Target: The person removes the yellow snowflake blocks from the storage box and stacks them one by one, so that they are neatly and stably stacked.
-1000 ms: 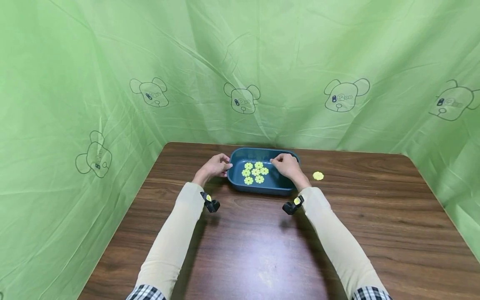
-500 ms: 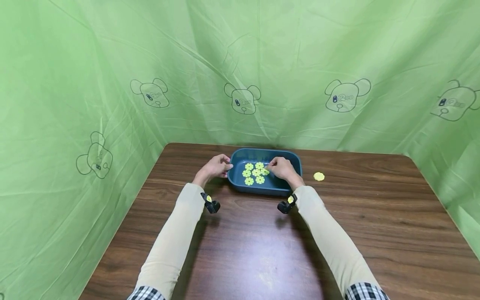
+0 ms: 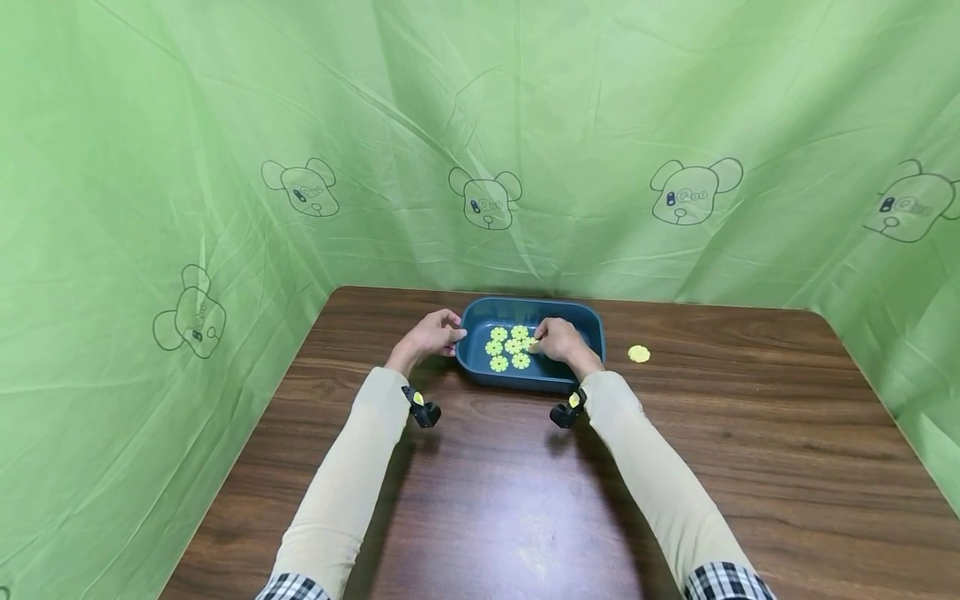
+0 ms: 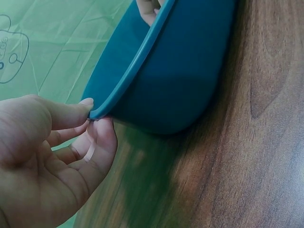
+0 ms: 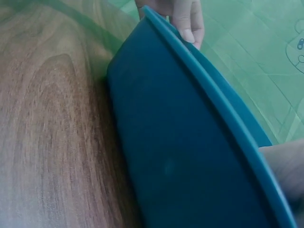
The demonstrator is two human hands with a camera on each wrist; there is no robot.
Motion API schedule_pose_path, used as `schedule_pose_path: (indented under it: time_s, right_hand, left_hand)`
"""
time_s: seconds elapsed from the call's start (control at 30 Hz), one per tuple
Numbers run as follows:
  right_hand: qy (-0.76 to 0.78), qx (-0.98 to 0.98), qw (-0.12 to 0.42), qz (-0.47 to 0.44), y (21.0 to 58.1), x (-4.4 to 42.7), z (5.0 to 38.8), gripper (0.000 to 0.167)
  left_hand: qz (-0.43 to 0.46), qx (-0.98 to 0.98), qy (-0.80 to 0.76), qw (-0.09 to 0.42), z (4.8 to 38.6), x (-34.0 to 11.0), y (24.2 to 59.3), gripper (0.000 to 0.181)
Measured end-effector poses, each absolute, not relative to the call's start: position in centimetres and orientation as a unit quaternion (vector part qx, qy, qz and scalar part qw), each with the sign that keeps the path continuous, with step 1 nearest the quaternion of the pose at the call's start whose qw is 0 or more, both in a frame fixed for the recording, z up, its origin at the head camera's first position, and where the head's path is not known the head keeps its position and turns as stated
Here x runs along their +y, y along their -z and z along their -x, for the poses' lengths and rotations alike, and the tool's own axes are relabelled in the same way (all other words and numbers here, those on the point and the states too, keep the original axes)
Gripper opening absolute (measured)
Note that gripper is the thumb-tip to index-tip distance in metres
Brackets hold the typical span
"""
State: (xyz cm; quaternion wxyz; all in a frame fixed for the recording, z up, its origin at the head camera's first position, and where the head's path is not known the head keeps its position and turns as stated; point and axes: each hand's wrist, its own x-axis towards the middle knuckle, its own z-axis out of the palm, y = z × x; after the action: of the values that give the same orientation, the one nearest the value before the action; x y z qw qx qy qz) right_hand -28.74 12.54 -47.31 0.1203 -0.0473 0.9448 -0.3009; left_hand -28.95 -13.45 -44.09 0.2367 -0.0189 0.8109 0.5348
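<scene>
Blue tray (image 3: pixel 517 382) with yellow flower-shaped pieces (image 3: pixel 498 363), on a wooden table (image 3: pixel 480 483).
We record the left hand (image 3: pixel 430 335) pinching the tray's left rim between thumb and fingers; the right hand (image 3: pixel 562 341) is inside, fingers bent together at the cluster's right edge, though we cannot tell whether it grips anything. We list one further yellow piece (image 3: pixel 639 354) on the table, right of the tray.
</scene>
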Motion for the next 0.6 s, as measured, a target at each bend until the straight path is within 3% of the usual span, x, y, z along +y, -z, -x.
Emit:
schedule_pose_path:
  time_s: [0.47,0.6]
  right_hand:
    - [0.27,0.955,0.117,0.031,46.78,12.71,28.33,0.019]
    - [0.294,0.946,0.131,0.028,46.55,13.12,28.19,0.024]
  left_hand:
    - [0.017,0.81,-0.536,0.237,29.06,-13.46,44.29,0.033]
    - [0.019,0.81,-0.536,0.237,29.18,-13.56,44.34,0.034]
